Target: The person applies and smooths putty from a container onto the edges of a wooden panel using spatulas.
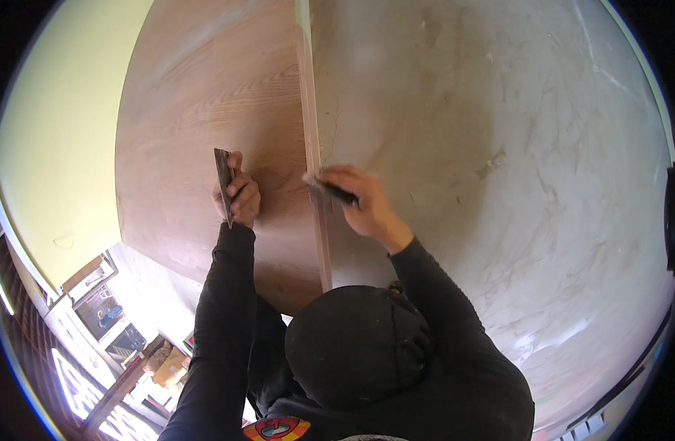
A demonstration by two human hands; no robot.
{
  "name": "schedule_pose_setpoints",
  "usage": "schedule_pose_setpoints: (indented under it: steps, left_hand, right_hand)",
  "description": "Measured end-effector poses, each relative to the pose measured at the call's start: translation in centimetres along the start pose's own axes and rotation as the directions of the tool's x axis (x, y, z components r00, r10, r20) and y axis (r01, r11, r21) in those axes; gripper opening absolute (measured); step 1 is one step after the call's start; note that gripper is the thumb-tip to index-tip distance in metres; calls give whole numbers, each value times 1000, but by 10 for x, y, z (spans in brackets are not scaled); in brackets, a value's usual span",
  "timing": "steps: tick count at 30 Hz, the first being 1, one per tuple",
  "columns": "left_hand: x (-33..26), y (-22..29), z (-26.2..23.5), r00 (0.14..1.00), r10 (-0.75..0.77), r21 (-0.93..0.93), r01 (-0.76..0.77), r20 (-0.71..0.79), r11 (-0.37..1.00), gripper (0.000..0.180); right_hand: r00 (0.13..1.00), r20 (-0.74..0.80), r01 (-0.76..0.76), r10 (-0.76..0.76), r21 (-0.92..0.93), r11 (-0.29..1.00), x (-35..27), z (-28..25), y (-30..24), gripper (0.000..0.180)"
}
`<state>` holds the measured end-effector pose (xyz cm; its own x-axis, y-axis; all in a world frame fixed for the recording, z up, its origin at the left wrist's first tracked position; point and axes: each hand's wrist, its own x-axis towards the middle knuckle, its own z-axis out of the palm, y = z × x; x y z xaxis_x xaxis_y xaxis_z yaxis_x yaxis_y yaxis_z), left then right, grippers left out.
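Observation:
My left hand (239, 197) is shut on a flat metal scraper blade (223, 182), held edge-on against a brown wood-grain panel (198, 103). Over to the right, my right hand (365, 204) grips a small dark-handled putty knife (330, 189). Its tip touches the narrow wooden strip (312, 140) that runs down between the panel and a rough grey plastered surface (499, 147). Both forearms are in black sleeves. A black hood (356, 345) fills the lower middle and hides the strip's lower end.
A pale yellow-green wall (51, 140) curves along the left. At the lower left lie a framed screen or window (102, 309), shelves and boxes (164, 364). A dark fitting (674, 217) sits at the right rim. The plaster shows streaks and patches.

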<state>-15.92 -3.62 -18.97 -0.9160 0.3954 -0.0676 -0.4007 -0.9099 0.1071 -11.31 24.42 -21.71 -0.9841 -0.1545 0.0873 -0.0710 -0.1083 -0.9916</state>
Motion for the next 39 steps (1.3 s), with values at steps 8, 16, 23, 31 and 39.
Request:
schedule_pose_setpoints:
  steps: [8,16,23,31,39]
  left_hand:
    - [-8,-17,37,965,60,338,31,-254,941,27]
    - [-2,-121,92,791,361,705,121,-494,699,29]
    - [5,-140,110,791,465,814,68,-397,578,30]
    - [7,-116,147,694,569,699,-132,-441,703,25]
    - [-5,-107,134,656,573,659,-150,-491,737,25]
  right_hand:
    - [997,76,2,-15,169,986,-16,-32,-42,54]
    - [857,129,506,-500,-20,862,5,-20,-70,49]
    - [862,105,506,-495,-195,840,-10,-21,-65,46]
    - [971,-139,-151,196,283,947,19,-31,3,34]
    - [858,151,-338,491,885,320,31,-13,46,39]
